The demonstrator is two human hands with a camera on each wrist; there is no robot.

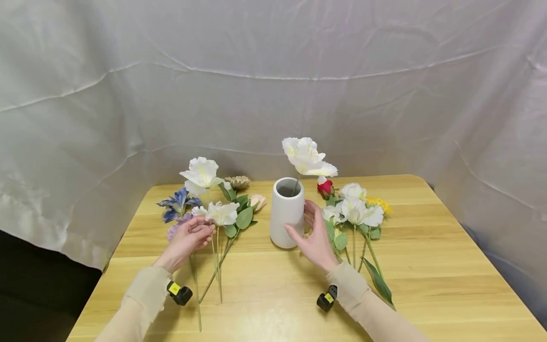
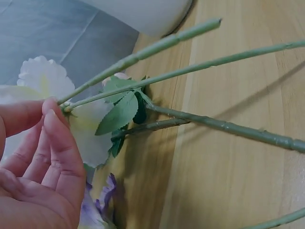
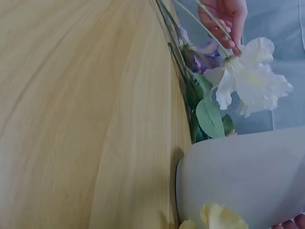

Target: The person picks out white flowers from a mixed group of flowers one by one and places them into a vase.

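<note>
Fingertips of left hand (image 1: pixel 188 240) pinch a white flower's stem (image 2: pixel 143 55); right hand (image 1: pixel 314 237), fingers spread, touches the white vase (image 1: pixel 287 218) mid-table.

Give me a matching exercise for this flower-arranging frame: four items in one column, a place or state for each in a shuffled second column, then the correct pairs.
Items:
1. white vase
2. left hand
3. right hand
4. red rosebud

Places or states:
A. lying on the table behind the right-hand flower pile
B. fingers at a white flower's stem
C. standing upright with one white flower in it
D. open beside the vase's right side

Pairs: 1-C, 2-B, 3-D, 4-A
</note>
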